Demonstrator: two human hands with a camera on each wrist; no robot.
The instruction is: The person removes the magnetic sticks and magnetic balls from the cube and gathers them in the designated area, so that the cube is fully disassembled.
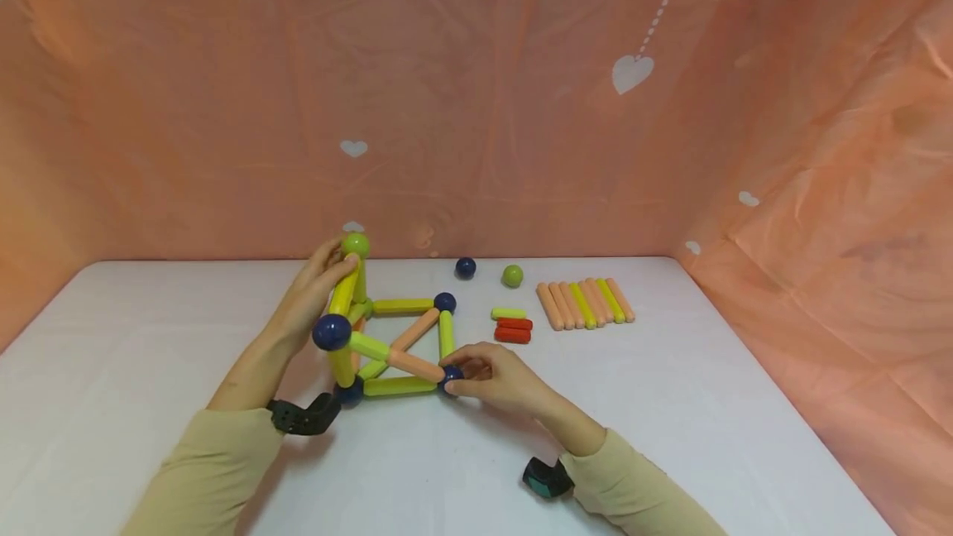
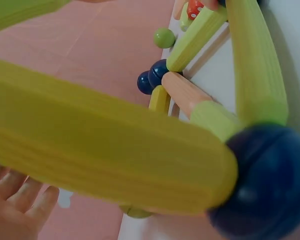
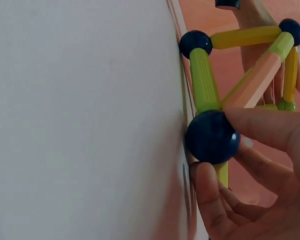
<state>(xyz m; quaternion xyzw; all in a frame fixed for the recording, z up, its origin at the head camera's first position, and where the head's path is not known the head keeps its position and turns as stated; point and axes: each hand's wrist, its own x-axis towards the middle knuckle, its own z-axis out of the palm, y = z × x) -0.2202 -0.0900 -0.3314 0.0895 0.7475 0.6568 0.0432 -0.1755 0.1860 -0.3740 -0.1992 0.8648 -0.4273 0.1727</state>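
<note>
from the head view i have the frame of sticks and balls (image 1: 381, 351) standing on the white table (image 1: 439, 470), left of the middle, between the two hands. my right hand (image 1: 497, 375) is at its near right corner; the right wrist view shows better that the digits pinch the navy corner ball (image 3: 212, 139) from two sides, spread only as wide as the ball. that corner also takes a leaning stick, part light green and part salmon.

my left hand (image 1: 308, 296) is at the raised left end, thumb by the green top ball (image 1: 356, 245) and the upper yellow stick (image 1: 342, 288). the left wrist view shows some of its fingers looking fairly straight, but that same stick fills much of the picture, so i cannot tell whether the hand holds or only touches.

only the head view gives me the whole row of salmon and yellow sticks (image 1: 586, 304), well to the right. nearer the frame are two short red sticks (image 1: 514, 336), a short light green one (image 1: 509, 313), a loose navy ball (image 1: 465, 268) and a loose green ball (image 1: 512, 275). white dots on a red piece (image 2: 194, 9) show only in the left wrist view.
</note>
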